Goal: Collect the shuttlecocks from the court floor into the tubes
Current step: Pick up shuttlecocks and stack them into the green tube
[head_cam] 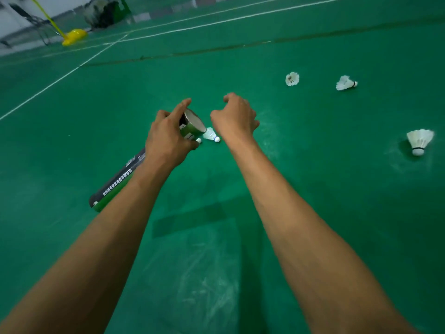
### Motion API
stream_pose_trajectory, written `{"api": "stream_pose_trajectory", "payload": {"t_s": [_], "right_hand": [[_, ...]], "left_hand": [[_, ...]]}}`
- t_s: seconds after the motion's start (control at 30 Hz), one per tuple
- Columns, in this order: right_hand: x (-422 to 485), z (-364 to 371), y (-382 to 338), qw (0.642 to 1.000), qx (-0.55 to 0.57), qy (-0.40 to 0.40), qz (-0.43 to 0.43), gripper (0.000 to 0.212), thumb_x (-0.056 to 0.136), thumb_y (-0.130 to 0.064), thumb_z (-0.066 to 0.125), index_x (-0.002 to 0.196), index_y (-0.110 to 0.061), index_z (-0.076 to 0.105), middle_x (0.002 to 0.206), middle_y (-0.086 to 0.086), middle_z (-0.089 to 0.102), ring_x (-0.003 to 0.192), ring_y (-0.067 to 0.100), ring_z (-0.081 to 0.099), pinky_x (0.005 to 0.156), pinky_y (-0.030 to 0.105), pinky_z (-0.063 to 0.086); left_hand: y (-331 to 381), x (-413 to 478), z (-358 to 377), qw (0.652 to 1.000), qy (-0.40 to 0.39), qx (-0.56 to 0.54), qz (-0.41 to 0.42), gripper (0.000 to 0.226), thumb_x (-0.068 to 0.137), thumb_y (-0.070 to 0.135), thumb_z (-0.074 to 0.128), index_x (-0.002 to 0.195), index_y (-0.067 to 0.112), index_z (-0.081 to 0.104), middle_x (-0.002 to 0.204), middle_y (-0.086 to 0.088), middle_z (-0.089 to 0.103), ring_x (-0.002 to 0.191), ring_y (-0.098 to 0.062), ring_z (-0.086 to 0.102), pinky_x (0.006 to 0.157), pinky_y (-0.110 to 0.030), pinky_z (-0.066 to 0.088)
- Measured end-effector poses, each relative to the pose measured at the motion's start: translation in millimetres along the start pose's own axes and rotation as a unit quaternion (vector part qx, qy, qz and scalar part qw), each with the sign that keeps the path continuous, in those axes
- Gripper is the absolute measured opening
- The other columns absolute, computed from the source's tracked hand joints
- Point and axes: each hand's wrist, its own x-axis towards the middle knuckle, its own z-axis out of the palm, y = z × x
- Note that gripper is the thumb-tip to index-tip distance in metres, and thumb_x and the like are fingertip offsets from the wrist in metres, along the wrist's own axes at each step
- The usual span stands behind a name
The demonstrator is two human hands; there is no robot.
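Note:
My left hand (168, 138) grips a green and black shuttlecock tube (115, 182) near its open mouth, which points up and away from me. Just right of the mouth, my right hand (234, 118) hovers with curled fingers and holds nothing that I can see. Below and between the hands, a white shuttlecock (212, 135) lies on the green court floor (192, 237), and a second white cork tip (199, 140) peeks out beside the tube. Three more shuttlecocks lie to the right: one far (292, 79), one farther right (346, 83), one nearer at the right edge (419, 140).
White court lines (60, 78) run across the far left. A yellow net-post base (73, 37) and a dark bag (103, 13) stand at the far left by the wall. A dark seam crosses the floor farther off.

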Motion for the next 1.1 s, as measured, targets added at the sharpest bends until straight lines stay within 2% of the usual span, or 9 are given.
{"api": "stream_pose_trajectory", "payload": {"t_s": [0.2, 0.27, 0.37, 0.6, 0.77, 0.97, 1.1], "right_hand": [[7, 32, -28, 0.998, 0.022, -0.027, -0.043, 0.057, 0.085, -0.020, 0.060, 0.141, -0.029, 0.055, 0.144, 0.004, 0.054, 0.132, 0.031, 0.048, 0.106, 0.045, 0.035], [8, 45, -22, 0.997, 0.004, -0.048, -0.056, 0.057, 0.084, -0.027, 0.062, 0.141, -0.030, 0.054, 0.145, 0.004, 0.052, 0.133, 0.031, 0.047, 0.108, 0.046, 0.035], [18, 63, 1, 0.996, -0.028, -0.058, -0.062, 0.056, 0.085, -0.039, 0.064, 0.140, -0.032, 0.055, 0.145, 0.003, 0.054, 0.134, 0.031, 0.048, 0.108, 0.048, 0.037], [70, 67, 53, 0.989, -0.135, -0.048, -0.041, 0.057, 0.088, -0.034, 0.065, 0.144, -0.035, 0.052, 0.147, 0.003, 0.053, 0.135, 0.032, 0.048, 0.111, 0.053, 0.038], [113, 69, 52, 0.983, -0.173, -0.040, -0.039, 0.061, 0.085, -0.042, 0.073, 0.142, -0.032, 0.055, 0.151, 0.000, 0.052, 0.139, 0.028, 0.047, 0.113, 0.050, 0.038], [151, 100, 32, 0.984, -0.166, 0.020, -0.055, 0.050, 0.092, -0.033, 0.069, 0.140, -0.030, 0.058, 0.147, -0.004, 0.056, 0.138, 0.026, 0.049, 0.115, 0.048, 0.037], [159, 123, 19, 0.974, -0.223, -0.019, -0.039, 0.055, 0.092, -0.025, 0.065, 0.145, -0.031, 0.053, 0.149, -0.003, 0.055, 0.139, 0.026, 0.048, 0.116, 0.049, 0.036]], "left_hand": [[-23, 10, -14, 0.998, -0.005, 0.061, -0.030, 0.105, 0.069, 0.024, 0.090, 0.154, 0.048, 0.033, 0.124, -0.010, 0.053, 0.113, -0.035, 0.058, 0.096, -0.049, 0.053], [-30, 21, -7, 0.998, 0.000, 0.057, -0.035, 0.104, 0.069, 0.024, 0.089, 0.154, 0.048, 0.033, 0.124, -0.010, 0.053, 0.112, -0.035, 0.058, 0.096, -0.050, 0.053], [-34, 35, 17, 0.999, -0.007, 0.036, -0.014, 0.099, 0.071, 0.024, 0.084, 0.153, 0.047, 0.034, 0.119, -0.009, 0.053, 0.109, -0.034, 0.059, 0.094, -0.049, 0.053], [-33, 67, 91, 0.996, -0.073, -0.014, 0.039, 0.098, 0.072, 0.024, 0.082, 0.154, 0.047, 0.033, 0.116, -0.006, 0.052, 0.107, -0.032, 0.059, 0.088, -0.043, 0.053], [-42, 114, 97, 0.990, -0.124, -0.032, 0.063, 0.102, 0.071, 0.028, 0.086, 0.155, 0.047, 0.032, 0.122, -0.007, 0.052, 0.112, -0.031, 0.059, 0.093, -0.046, 0.053], [-66, 172, 96, 0.988, -0.125, -0.045, 0.074, 0.101, 0.071, 0.025, 0.086, 0.154, 0.048, 0.032, 0.123, -0.007, 0.052, 0.112, -0.031, 0.059, 0.093, -0.048, 0.054], [-89, 197, 104, 0.984, -0.157, -0.059, 0.065, 0.100, 0.071, 0.024, 0.086, 0.154, 0.047, 0.034, 0.127, -0.009, 0.053, 0.115, -0.032, 0.058, 0.094, -0.045, 0.052]]}}
